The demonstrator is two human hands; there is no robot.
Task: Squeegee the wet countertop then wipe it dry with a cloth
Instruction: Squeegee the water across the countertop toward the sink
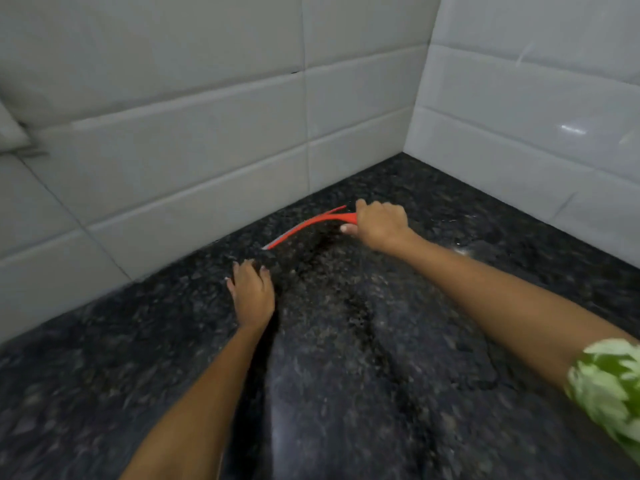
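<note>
A red squeegee (308,224) lies with its blade on the dark speckled granite countertop (346,358), close to the back wall. My right hand (379,221) grips its handle at the right end, fingers curled round it. My left hand (252,292) rests flat on the counter just in front of the blade's left tip, fingers spread. A wet sheen and water streaks show on the stone, with puddles at the right near the corner. No cloth is in view.
White tiled walls (194,150) meet in a corner (403,152) behind the counter. A green and white patterned sleeve (609,386) shows at my right upper arm. The counter runs on toward the left and the front.
</note>
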